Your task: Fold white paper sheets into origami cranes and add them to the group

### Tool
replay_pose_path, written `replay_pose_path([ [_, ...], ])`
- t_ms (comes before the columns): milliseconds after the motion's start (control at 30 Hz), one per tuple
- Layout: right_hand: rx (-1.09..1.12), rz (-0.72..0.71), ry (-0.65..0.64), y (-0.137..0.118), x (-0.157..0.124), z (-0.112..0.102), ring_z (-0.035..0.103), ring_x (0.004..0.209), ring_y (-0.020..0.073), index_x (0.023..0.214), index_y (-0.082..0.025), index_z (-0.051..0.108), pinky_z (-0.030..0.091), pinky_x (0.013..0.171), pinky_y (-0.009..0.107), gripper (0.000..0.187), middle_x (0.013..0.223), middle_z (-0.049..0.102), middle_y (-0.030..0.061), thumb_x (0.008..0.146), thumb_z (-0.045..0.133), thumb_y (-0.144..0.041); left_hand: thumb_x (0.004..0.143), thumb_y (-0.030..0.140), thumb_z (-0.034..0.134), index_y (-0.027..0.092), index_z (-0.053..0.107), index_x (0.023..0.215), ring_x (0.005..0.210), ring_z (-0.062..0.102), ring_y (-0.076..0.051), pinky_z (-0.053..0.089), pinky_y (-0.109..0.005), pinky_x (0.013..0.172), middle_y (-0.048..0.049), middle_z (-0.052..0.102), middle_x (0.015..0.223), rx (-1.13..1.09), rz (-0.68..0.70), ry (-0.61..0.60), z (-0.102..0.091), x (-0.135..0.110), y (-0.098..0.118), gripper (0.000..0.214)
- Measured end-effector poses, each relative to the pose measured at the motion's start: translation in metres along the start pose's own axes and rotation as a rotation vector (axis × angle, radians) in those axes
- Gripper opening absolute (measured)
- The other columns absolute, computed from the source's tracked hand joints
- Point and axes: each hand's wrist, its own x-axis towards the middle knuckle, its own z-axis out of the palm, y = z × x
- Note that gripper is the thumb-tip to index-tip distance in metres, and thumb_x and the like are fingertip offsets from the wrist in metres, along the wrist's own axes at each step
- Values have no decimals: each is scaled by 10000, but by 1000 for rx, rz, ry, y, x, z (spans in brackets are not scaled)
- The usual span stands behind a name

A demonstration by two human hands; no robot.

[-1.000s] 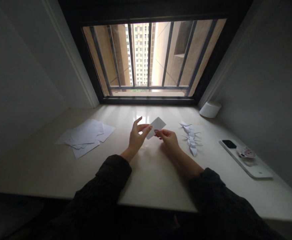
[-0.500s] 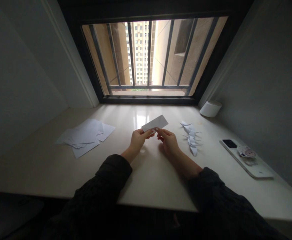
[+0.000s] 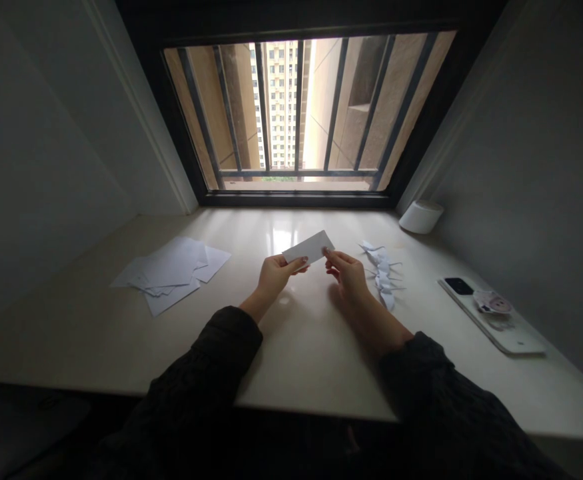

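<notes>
A folded strip of white paper (image 3: 309,247) is held just above the pale desk (image 3: 301,340), in front of the window. My left hand (image 3: 274,276) pinches its near left end between thumb and fingers. My right hand (image 3: 347,272) pinches the strip's right end with its fingertips. Both forearms wear dark sleeves.
A loose pile of white paper sheets (image 3: 171,272) lies at the left. Several small folded paper figures (image 3: 382,275) lie right of my right hand. A white phone with a sticker (image 3: 491,313) rests at the far right, and a white round container (image 3: 420,217) stands by the barred window (image 3: 301,113).
The paper has turned from a steep tilt to lying nearly level between my hands. My left hand has closed onto its left end, and my right hand slid out to its right end.
</notes>
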Motion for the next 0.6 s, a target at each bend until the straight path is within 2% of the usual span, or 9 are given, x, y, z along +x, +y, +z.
replay_pose_path([
  [267, 36, -49, -79, 1, -1, 0, 506, 557, 136, 556, -194, 660, 397, 553, 289, 269, 552, 577, 14, 634, 746, -437, 635, 377, 773, 100, 729, 868, 711, 683, -208, 498, -320, 691, -120, 733, 790, 34, 4, 36, -1, 3, 0, 365],
  [600, 42, -58, -59, 8, 2, -2, 550, 572, 155, 568, -178, 665, 428, 531, 284, 291, 613, 649, 66, 642, 702, -457, 631, 423, 764, 113, 726, 883, 748, 684, -219, 473, -301, 666, -119, 733, 799, 73, -9, 13, -6, 6, -2, 401],
])
